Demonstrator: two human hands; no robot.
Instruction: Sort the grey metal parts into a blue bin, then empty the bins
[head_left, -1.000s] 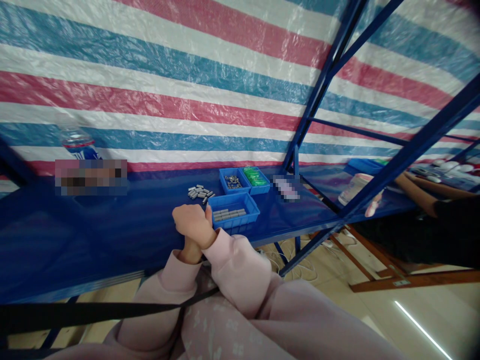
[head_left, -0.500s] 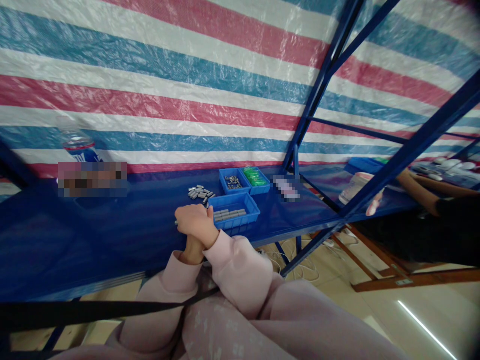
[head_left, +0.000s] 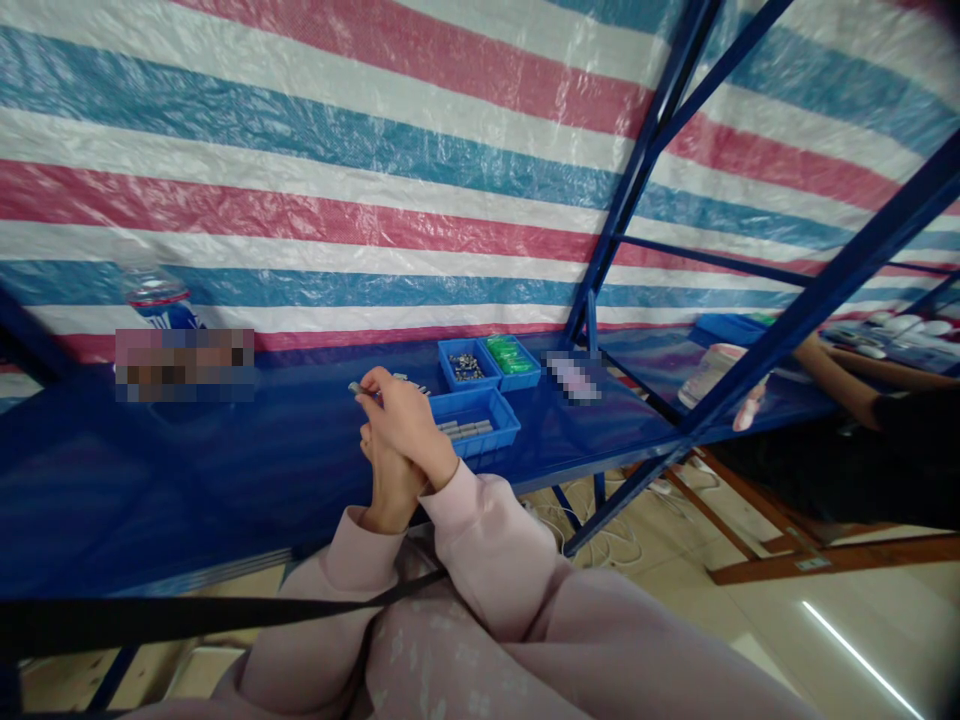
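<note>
Pinches, in the head view, a small metal piece between the fingertips of the right hand, closed together on it, at the far left end of that grip and above the counter. Crosses that hand over the left hand, largely hiding it; cannot tell its fingers' state, apart or together. Holds the piece left of the loose metal cylinders and apart from the front blue bin with its grey cylinders. Has farther back, side by side, a bin of small metal parts and a bin of green items. Compared with half a second ago, reaches farther over the counter with the right hand, opened out from a rounded fist, and brings the piece into plainer sight. Covers more of the loose metal cylinders and of the front blue bin's left end than before.
</note>
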